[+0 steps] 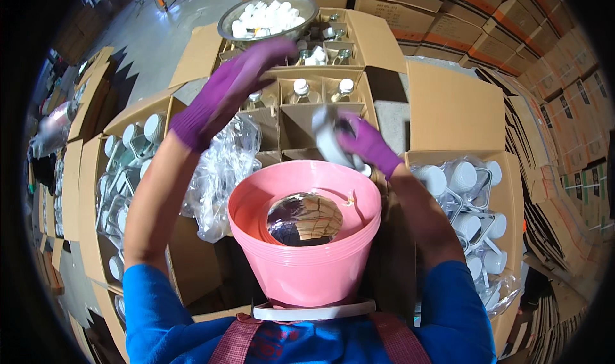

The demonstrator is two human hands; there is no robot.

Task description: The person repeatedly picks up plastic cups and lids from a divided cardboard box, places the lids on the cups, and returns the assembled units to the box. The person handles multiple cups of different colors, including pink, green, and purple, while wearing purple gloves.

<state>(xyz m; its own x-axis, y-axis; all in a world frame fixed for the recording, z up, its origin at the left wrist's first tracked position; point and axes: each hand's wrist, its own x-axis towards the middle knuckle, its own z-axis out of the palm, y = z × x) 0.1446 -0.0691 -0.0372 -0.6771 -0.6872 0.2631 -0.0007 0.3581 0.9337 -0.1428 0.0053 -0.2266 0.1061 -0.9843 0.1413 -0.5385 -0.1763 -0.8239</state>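
My left hand, in a purple glove, reaches across the far carton, just below a metal bowl of small white caps. Its blurred fingers look stretched out, with nothing visible in them. Wrapped in my purple-gloved right hand is a grey-white cup-shaped piece, smeared by motion, so its kind is unclear. Beneath that hand stands a divided carton of glass bottles with white tops. Close to my body is a pink bucket with a shiny, mirror-like dome inside.
Crumpled clear plastic bags lie left of the bucket. Open cartons on the left and right hold grey-white cup-shaped pieces with looped handles. Stacked cartons line the far right, and flattened cardboard leans there.
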